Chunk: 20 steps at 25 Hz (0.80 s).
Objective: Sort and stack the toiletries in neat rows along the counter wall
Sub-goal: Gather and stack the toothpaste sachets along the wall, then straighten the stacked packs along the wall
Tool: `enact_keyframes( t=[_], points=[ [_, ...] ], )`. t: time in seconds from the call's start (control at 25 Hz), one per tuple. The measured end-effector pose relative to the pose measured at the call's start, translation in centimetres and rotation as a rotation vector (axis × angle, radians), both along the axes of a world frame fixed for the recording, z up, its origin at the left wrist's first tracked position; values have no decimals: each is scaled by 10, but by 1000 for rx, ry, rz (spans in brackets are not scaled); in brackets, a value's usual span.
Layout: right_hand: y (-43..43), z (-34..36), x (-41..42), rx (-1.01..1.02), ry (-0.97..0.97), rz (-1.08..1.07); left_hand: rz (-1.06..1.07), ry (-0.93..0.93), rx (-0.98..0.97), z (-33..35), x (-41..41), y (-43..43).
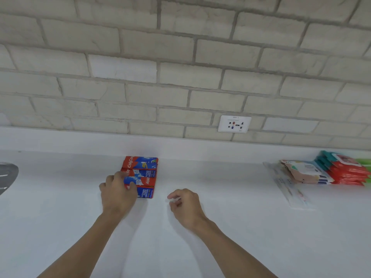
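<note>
Several red and blue toothpaste boxes [143, 173] lie side by side in a block on the white counter [220, 207], reaching back to the low white ledge under the brick wall. My left hand [117, 192] grips the left end of the nearest boxes, thumb on top of one. My right hand [185, 203] hovers over bare counter to the right of the boxes, fingers loosely curled, holding nothing. At the far right sit stacked wipe packs in red and teal [345, 171], a pale patterned pack stack [305, 171] and clear-wrapped toothbrush packets [291, 189].
A white wall socket [234, 124] is set in the brick wall above the ledge. The rim of a metal sink [8, 175] shows at the left edge. A green item [366, 162] lies behind the wipe packs.
</note>
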State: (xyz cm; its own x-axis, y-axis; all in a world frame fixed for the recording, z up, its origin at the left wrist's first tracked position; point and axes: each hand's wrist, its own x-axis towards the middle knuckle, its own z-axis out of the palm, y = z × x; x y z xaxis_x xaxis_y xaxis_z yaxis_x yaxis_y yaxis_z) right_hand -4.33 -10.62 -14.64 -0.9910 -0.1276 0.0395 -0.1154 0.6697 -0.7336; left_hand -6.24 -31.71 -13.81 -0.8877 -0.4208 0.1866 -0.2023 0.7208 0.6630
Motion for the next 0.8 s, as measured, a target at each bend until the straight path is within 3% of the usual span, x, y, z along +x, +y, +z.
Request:
enact_keyframes(
  t=[0.12,0.44,0.8],
  points=[
    [53,9,15,-5,21,-25,-84,80,37,13,7,56],
    [231,33,32,-15,87,-290,-461,84,65,32,12,238],
    [378,48,15,76,34,-404,-754,-65,-175,43,11,394]
  ],
)
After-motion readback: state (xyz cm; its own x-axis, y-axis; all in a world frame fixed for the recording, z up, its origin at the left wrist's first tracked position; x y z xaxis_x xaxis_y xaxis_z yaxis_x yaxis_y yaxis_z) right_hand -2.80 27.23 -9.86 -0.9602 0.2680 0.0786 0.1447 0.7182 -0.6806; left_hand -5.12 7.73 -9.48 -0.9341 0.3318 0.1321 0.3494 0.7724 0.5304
